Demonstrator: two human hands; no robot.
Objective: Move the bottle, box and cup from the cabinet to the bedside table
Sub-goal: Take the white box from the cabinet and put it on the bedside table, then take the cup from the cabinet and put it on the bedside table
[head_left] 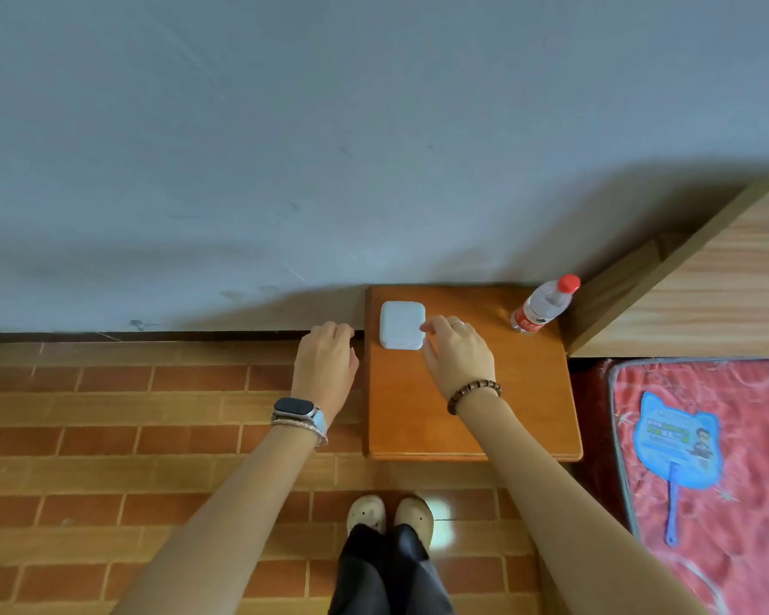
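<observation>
One box (402,325) between both hands (327,361) (460,355)

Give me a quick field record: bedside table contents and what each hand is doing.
bedside table: against the wall
box: white, flat on its back left
bottle: red cap, standing at back right corner
cup: not in view
right hand: fingertips at box's right edge, grip unclear
left hand: beside table's left edge, holding nothing

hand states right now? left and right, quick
Left hand: open, fingers loosely curled, holding nothing, beside the bedside table.
Right hand: open, fingertips at the right edge of the white box, not gripping it.
</observation>
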